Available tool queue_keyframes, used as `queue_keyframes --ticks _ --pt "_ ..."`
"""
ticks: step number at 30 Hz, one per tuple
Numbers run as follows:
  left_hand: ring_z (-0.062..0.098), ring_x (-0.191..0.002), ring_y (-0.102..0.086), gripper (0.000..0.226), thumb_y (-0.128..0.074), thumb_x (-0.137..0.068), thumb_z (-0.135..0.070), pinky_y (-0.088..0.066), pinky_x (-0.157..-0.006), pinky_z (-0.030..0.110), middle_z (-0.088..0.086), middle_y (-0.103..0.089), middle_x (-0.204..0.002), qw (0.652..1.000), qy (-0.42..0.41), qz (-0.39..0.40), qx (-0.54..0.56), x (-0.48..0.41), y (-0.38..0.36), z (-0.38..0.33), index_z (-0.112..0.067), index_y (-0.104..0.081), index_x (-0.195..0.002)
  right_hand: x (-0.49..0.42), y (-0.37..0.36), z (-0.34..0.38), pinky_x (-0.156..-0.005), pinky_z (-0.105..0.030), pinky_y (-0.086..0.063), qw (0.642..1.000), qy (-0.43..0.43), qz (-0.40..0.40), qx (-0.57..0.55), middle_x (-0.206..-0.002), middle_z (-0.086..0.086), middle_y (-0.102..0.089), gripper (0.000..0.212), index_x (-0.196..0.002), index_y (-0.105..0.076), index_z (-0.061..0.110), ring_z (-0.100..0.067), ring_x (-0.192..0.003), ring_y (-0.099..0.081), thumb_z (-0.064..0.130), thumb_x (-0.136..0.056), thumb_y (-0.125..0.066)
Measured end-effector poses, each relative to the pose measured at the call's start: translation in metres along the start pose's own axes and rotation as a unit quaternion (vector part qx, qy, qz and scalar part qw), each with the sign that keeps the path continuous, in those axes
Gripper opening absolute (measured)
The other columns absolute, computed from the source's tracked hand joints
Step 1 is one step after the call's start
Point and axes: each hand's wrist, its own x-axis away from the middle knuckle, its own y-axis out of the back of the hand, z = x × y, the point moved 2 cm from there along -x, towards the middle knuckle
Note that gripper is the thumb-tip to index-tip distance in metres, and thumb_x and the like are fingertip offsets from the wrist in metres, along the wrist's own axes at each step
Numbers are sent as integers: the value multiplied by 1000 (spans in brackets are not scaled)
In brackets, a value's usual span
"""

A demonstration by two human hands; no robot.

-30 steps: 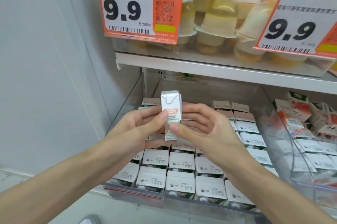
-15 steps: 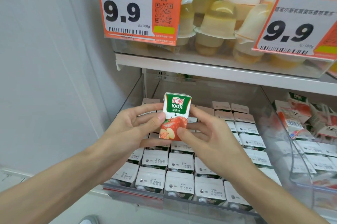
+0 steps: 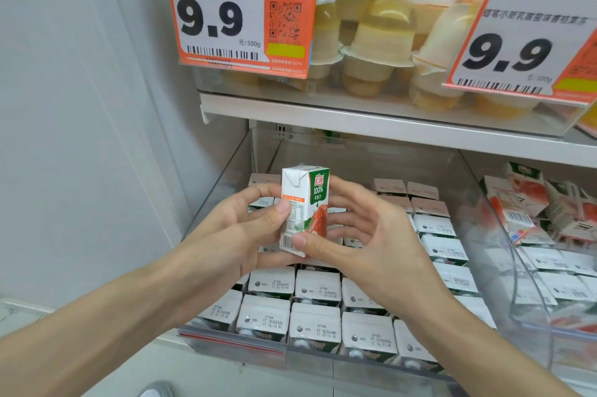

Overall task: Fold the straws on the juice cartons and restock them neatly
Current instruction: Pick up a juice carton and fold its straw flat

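A small juice carton (image 3: 303, 209) stands upright in mid-air, pinched between a left hand (image 3: 239, 228) and a right hand (image 3: 365, 241), above a clear bin (image 3: 232, 348). Its narrow side is white, with small print and a barcode near the bottom. The wider face, angled to the right, is green on top with "100%" and shows a red apple below. Beneath it, packed cartons (image 3: 316, 319) stand upright in tight rows, their white tops stamped with date codes. Further right, jumbled cartons (image 3: 529, 202) lie tilted at mixed angles.
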Motion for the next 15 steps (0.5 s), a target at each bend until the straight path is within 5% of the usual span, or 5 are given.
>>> queue_keyframes --ticks 11,15 --pt "27 -113 -77 47 -75 -89 -28 -65 -85 33 5 -77 -128 998 -26 -20 -51 -1 3 -1 -18 -71 -135 1 -1 0 -82 -15 -59 997 -30 42 -65 -114 16 -74 48 -124 -73 46 -1 -106 -73 17 -88 -86" --pt "39 -110 -76 56 -85 -81 -29 -66 -89 47 14 -78 -122 998 -13 -43 -43 1 3 3 -15 -67 -133 1 -8 0 -94 -29 -61 998 -14 59 -25 -121 16 -75 55 -131 -68 44 -8 -113 -71 29 -83 -91"
